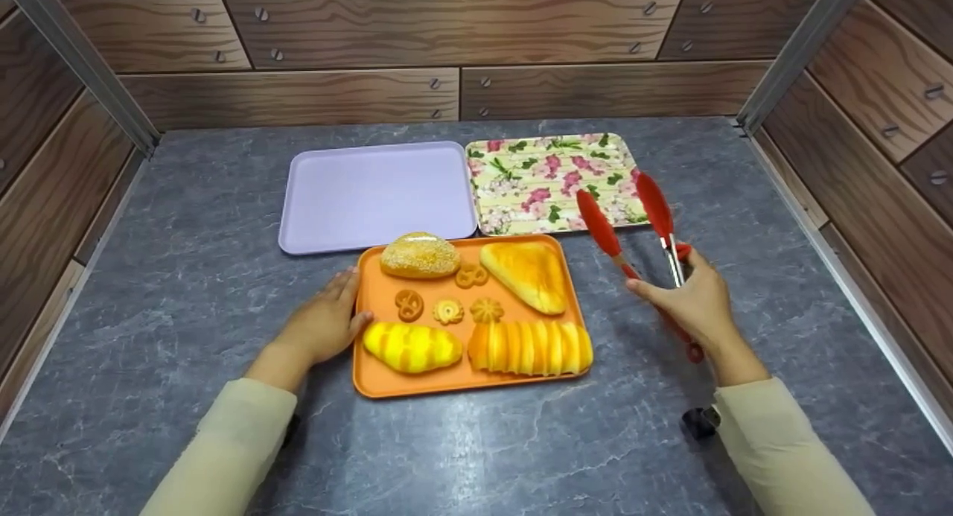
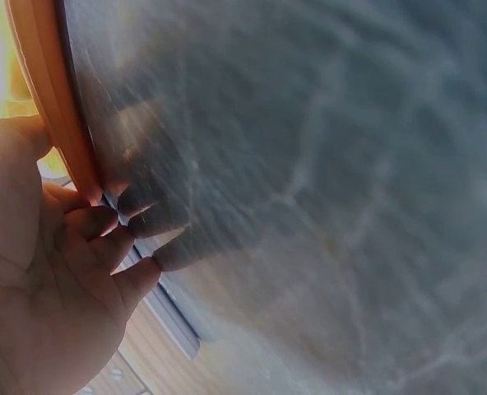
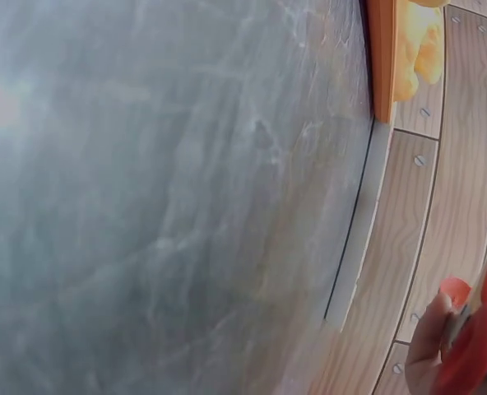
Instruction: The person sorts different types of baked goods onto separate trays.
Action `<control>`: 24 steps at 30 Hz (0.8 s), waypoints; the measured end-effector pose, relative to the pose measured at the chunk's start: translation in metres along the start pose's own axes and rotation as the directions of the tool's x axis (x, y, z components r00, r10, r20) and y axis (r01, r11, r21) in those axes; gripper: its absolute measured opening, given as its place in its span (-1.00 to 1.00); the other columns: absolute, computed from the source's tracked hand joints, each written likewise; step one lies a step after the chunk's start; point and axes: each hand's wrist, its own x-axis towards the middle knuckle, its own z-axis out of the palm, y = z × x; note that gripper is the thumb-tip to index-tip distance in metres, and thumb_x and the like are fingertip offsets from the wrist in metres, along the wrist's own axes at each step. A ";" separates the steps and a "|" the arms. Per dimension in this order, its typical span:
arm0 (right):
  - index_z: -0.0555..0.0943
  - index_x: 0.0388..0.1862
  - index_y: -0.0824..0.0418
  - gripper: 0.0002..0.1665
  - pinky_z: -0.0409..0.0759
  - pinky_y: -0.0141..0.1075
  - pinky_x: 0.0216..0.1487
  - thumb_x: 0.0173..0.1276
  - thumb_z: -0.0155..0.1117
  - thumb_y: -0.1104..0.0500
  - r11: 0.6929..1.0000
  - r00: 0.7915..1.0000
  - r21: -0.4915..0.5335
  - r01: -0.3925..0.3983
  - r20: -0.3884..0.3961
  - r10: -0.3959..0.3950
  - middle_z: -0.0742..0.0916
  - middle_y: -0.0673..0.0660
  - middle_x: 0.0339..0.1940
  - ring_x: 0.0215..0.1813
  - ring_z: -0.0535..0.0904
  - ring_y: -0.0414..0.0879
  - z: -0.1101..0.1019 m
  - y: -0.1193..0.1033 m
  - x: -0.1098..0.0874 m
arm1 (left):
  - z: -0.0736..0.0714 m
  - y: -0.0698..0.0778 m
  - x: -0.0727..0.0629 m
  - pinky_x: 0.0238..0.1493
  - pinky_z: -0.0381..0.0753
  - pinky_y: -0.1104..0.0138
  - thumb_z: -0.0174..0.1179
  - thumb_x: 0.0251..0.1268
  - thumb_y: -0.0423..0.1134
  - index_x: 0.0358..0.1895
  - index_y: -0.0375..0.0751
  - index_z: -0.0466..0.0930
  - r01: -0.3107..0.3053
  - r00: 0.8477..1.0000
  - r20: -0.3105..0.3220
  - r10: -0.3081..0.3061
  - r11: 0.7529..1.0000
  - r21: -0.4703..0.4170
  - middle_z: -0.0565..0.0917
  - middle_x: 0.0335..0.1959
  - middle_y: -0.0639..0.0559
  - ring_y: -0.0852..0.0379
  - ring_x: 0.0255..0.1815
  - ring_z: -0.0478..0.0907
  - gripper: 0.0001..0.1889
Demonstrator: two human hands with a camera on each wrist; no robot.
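Note:
My left hand (image 1: 322, 319) holds the left edge of an orange tray (image 1: 465, 386), its thumb over the rim and its fingers along the outer side. On that tray lie a seeded bun (image 1: 421, 257), a triangular bread (image 1: 527, 274), a yellow striped bread roll (image 1: 413, 347), a sliced loaf (image 1: 530, 349), two pretzel-shaped cookies (image 1: 409, 305) and two round cookies (image 1: 487, 310). To the right, my right hand (image 1: 700, 301) grips red-tipped tongs (image 1: 675, 259), raised with their tips spread apart and nothing between them. The right wrist view catches only part of the tongs (image 3: 478, 346).
Behind the orange tray lie a plain lilac tray (image 1: 380, 196) and, at its right, a floral tray (image 1: 555, 177). All stand on a grey marbled tabletop (image 1: 186, 292). Wood-patterned panels (image 1: 447, 28) enclose the back and both sides.

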 end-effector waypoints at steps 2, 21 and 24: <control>0.35 0.18 0.38 -0.04 0.28 -0.21 -0.40 0.01 0.50 -0.20 1.000 1.000 0.011 -0.006 0.017 0.006 0.51 0.29 -0.25 -0.35 0.31 0.02 0.000 0.001 0.002 | 0.000 0.000 0.000 0.35 0.11 -0.09 -0.06 0.48 -0.03 0.48 -0.42 -0.13 0.002 1.000 -0.002 -0.002 1.000 0.000 0.04 0.44 -0.40 -0.28 0.44 0.02 -0.26; 0.02 0.41 0.30 0.15 0.42 -0.24 -0.39 0.13 0.32 -0.33 0.999 0.982 -0.035 -0.007 0.189 0.014 0.57 0.21 -0.19 -0.37 0.45 0.02 0.005 -0.004 0.015 | 0.001 0.000 0.000 0.37 0.08 -0.07 -0.05 0.47 -0.05 0.47 -0.46 -0.09 0.004 1.000 -0.024 -0.004 1.000 0.004 0.06 0.43 -0.42 -0.27 0.44 0.01 -0.27; 0.11 0.30 0.35 0.08 0.37 -0.26 -0.44 0.12 0.33 -0.33 0.997 0.981 -0.073 0.021 0.193 -0.006 0.51 0.20 -0.28 -0.42 0.40 0.00 0.007 -0.003 0.017 | 0.001 0.001 0.001 0.37 0.08 -0.06 -0.05 0.47 -0.05 0.47 -0.44 -0.09 0.014 1.000 -0.021 -0.014 1.000 0.007 0.06 0.44 -0.41 -0.26 0.44 0.02 -0.27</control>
